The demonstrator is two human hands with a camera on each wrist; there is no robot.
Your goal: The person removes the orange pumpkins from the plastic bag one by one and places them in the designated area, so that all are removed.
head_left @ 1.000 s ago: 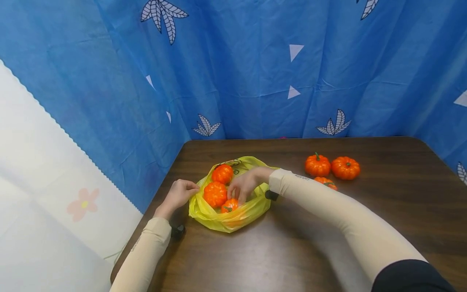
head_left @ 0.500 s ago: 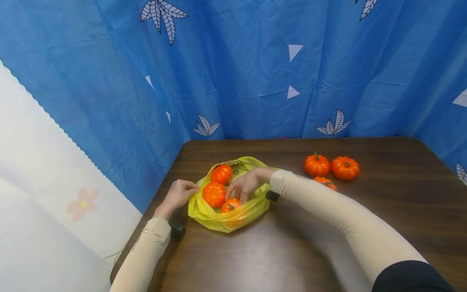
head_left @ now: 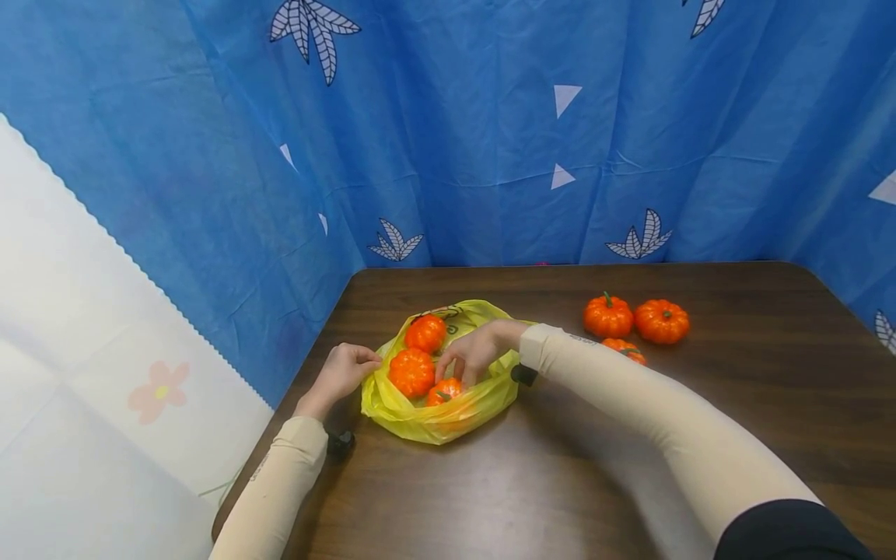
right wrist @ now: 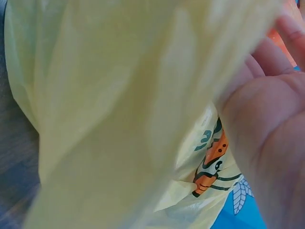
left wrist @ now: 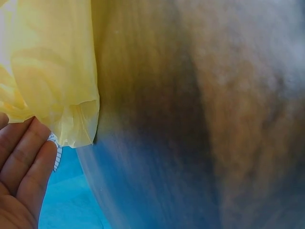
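A yellow plastic bag (head_left: pixel 402 424) sits with its mouth spread on the table, three small orange pumpkins inside. My left hand (head_left: pixel 341 372) pinches the bag's left rim; in the left wrist view, yellow film (left wrist: pixel 57 62) hangs at the fingertips. Reaching over the right rim, my right hand (head_left: pixel 476 354) has its curled fingers around the top of the front pumpkin (head_left: pixel 442 393). Beside them lie the middle pumpkin (head_left: pixel 411 372) and the back pumpkin (head_left: pixel 425 333). Bag film (right wrist: pixel 119 109) covers much of the right wrist view and hides part of the right hand.
Three more pumpkins stand on the dark wooden table (head_left: pixel 756 373) to the right: one upright-stemmed pumpkin (head_left: pixel 607 317), one beside it (head_left: pixel 662 322), and a nearer pumpkin (head_left: pixel 624 350) partly behind the right sleeve. A blue curtain (head_left: pixel 490 155) hangs behind the table.
The front pumpkin has shifted slightly under the right fingers, and its stem has turned a little. Both hands stay nearly in place.
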